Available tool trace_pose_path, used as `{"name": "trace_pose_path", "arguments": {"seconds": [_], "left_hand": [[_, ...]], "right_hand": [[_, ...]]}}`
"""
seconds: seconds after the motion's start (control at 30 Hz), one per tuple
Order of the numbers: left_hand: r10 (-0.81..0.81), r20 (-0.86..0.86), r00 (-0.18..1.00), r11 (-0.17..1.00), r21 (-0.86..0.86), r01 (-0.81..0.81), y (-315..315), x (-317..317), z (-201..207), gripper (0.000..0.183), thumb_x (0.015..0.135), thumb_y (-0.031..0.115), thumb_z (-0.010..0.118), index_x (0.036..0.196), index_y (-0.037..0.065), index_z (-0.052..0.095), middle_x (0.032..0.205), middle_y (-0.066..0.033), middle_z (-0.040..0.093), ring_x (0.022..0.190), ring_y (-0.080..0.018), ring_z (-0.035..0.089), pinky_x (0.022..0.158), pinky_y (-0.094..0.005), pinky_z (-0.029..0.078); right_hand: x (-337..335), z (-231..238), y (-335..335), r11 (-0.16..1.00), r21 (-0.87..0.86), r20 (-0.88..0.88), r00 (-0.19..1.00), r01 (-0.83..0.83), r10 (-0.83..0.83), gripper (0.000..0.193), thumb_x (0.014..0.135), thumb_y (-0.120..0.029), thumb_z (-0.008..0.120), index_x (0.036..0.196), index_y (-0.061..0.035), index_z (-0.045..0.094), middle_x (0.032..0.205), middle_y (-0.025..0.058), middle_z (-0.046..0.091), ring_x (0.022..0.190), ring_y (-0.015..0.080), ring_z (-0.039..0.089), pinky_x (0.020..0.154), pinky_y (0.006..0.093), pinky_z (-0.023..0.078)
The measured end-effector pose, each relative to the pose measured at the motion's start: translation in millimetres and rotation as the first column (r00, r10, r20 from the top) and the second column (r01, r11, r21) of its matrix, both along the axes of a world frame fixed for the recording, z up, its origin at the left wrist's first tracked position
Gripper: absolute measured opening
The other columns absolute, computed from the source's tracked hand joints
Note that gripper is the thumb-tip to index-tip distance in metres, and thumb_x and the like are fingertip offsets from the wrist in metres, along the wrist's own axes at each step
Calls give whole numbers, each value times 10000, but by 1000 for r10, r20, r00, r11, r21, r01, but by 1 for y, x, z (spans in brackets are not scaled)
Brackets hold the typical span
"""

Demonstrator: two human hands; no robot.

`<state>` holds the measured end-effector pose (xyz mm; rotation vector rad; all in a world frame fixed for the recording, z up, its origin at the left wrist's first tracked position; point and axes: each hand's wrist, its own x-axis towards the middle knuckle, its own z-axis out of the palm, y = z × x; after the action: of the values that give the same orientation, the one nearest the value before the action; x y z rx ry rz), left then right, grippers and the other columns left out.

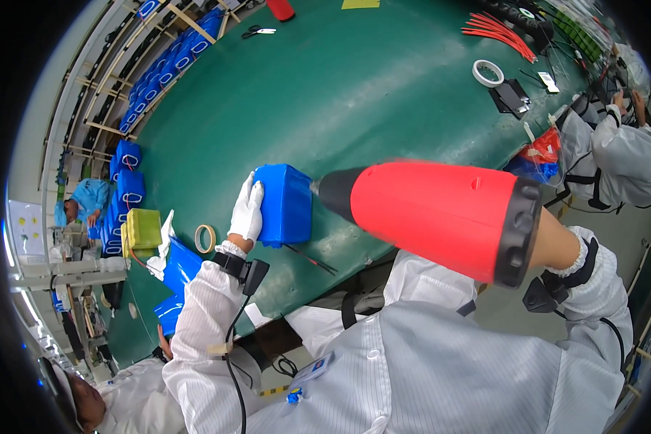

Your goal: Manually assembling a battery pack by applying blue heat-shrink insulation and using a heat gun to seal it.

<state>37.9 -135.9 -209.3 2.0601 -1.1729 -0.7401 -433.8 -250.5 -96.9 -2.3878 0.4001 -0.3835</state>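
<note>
A block-shaped battery pack in shiny blue wrap stands on the green table in front of me. My left hand, in a white glove, lies against its left side with the fingers stretched out along the upper edge. From the right, a red heat gun with a black nozzle points at the pack's right side, its tip close to the wrap. My right hand holds the gun up; its fingers are hidden behind the gun's body, and only bare skin near the wrist shows. Thin dark and red leads stick out from under the pack.
Left of the pack are a tape roll, blue wrap and a yellow-green block. Blue packs line the far left edge. Another tape roll and red tubing lie far right. Co-workers sit at both sides.
</note>
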Motion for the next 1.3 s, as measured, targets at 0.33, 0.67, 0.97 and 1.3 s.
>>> {"name": "trace_pose_path", "arguments": {"seconds": [0.33, 0.67, 0.97, 1.3], "left_hand": [[-2, 71, 997, 1000, 23, 1, -2, 1, -2, 623, 1051, 430, 420, 1536, 43, 360, 1506, -225, 469, 1365, -341, 491, 1142, -373, 359], [-17, 161, 987, 1000, 15, 15, -1, 1, 0, 623, 1048, 440, 415, 1522, 37, 378, 1487, -248, 480, 1366, -375, 487, 1136, -392, 363], [-18, 154, 988, 1000, 2, 18, -1, 1, -1, 622, 1050, 447, 412, 1520, 40, 382, 1482, -239, 488, 1361, -378, 492, 1133, -396, 368], [-26, 162, 986, 1000, 16, 24, -2, 2, -1, 624, 1053, 448, 412, 1521, 36, 377, 1488, -238, 483, 1369, -369, 485, 1136, -391, 365]], "right_hand": [[22, 31, 9, 979, 186, -12, 996, -80, 84, 686, 666, -295, 856, 1231, -14, 586, 1155, 164, 635, 1037, 325, 628, 885, 384, 505], [23, 14, 25, 932, 344, 258, 966, -109, 17, 633, 631, -329, 830, 1105, 18, 596, 1010, 202, 604, 869, 412, 597, 751, 417, 513], [29, 37, 24, 950, 287, 20, 993, -121, 120, 504, 635, -310, 781, 987, 8, 610, 844, 137, 537, 754, 363, 550, 637, 410, 474], [25, 38, 27, 907, 392, 49, 988, -157, 150, 508, 642, -298, 784, 1007, 17, 624, 885, 150, 571, 781, 367, 575, 662, 408, 477]]}}
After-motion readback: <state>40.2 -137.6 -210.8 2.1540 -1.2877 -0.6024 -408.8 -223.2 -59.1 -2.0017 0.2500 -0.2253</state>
